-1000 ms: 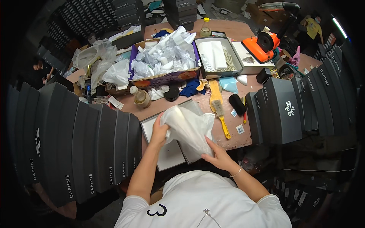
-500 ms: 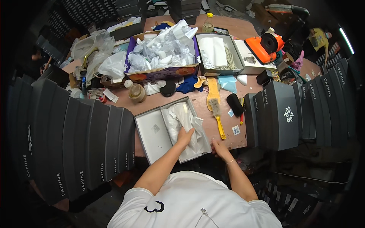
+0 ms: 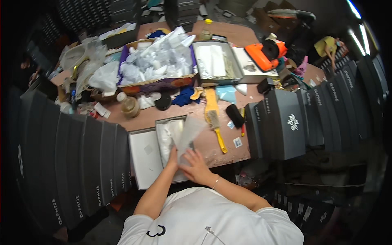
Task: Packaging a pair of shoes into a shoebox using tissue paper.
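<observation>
An open grey shoebox (image 3: 178, 117) lies on the table in front of me, its pale inside holding a bundle wrapped in white tissue paper (image 3: 165, 136). One thin, see-through sheet of tissue paper (image 3: 191, 130) stands up over the box's right side, blurred by motion. At the sheet's lower left is my left hand (image 3: 173, 159), above the near part of the box, its fingertips partly hidden. My right hand (image 3: 197, 166) touches the sheet's lower right edge with fingers stretched and apart. The white-lined lid (image 3: 143, 157) lies along the box's left side.
A yellow-handled brush (image 3: 219, 136) and a black rounded object (image 3: 234, 115) lie right of the box. Dark shoebox stacks flank me left (image 3: 81, 159) and right (image 3: 281, 126). Behind stand a jar (image 3: 130, 107) and a carton (image 3: 157, 83) of white wrapping. Another person (image 3: 326, 45) is far right.
My right hand has come from the table edge to the box's paper. The left hand has moved nearer to me, and a tissue sheet now stands raised. The whole view has shifted.
</observation>
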The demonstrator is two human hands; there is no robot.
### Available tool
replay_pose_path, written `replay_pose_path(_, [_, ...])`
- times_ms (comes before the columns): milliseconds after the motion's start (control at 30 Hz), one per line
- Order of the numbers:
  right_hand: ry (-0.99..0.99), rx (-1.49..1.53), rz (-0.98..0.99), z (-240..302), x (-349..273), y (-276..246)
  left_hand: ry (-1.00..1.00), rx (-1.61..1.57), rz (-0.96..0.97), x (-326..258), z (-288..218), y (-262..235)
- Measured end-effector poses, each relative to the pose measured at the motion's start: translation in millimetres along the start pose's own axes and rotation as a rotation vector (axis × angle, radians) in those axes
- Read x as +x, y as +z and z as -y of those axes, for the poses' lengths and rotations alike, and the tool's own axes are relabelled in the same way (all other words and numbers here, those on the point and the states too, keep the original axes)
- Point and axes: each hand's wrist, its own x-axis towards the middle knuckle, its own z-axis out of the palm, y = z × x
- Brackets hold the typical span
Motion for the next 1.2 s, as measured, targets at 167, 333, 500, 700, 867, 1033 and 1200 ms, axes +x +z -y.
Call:
replay_pose_path(167, [-0.167, 0.002, 0.417, -12, 1, 15, 0.775, 0.432, -0.177, -87, -51, 14])
replay_pose_path(333, [0.277, 0.402, 0.045, 16, -22, -93, 1.009, 1.117, 0.262, -139, -64, 70])
replay_pose_path(500, [0.736, -0.37, -0.801, -30, -106, -261, 1.015, 1.831, -0.022, -73, -19, 21])
replay_pose_path(700, [0.956, -0.475, -0.943, -71, -205, -295, 1.177, 1.649, -0.097, -108, -59, -18])
replay_pose_path(867, [1.29, 0.702, -1.313, -131, -236, -273, 1.062, 1.275, -0.303, -123, -71, -47])
replay_pose_path(1033, [1.169, 1.155, -1.333, -144, -232, -256, 1.111, 1.268, -0.355, -123, -44, -19])
replay_pose_path(1200, [1.097, 1.134, -1.402, -97, -211, -228, 0.887, 1.125, -0.47, -89, -24, -83])
